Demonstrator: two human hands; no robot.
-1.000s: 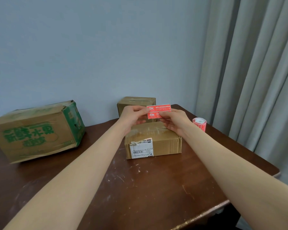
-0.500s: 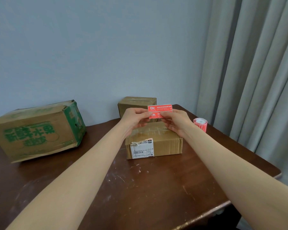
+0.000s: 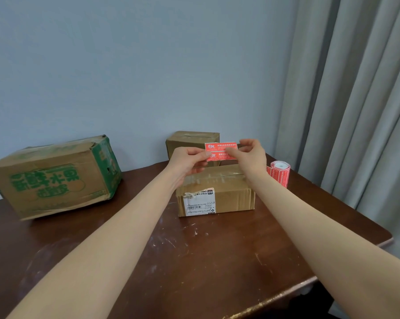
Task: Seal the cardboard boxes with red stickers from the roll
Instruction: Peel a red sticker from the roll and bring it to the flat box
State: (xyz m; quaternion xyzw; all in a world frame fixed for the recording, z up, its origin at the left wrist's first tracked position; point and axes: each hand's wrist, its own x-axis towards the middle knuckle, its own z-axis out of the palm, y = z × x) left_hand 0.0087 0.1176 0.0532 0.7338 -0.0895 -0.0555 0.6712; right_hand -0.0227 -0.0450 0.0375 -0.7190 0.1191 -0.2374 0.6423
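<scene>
Since half a second ago the right hand has risen, its fingers curling higher. It pinches the right end of the red sticker strip. The left hand pinches the left end, above the middle box at the centre of the table. Peeling well likely means lifting one corner slowly while keeping the strip taut. The roll stands by the right edge. Whether any sticker has left its backing is unclear, and the far box is partly hidden.
</scene>
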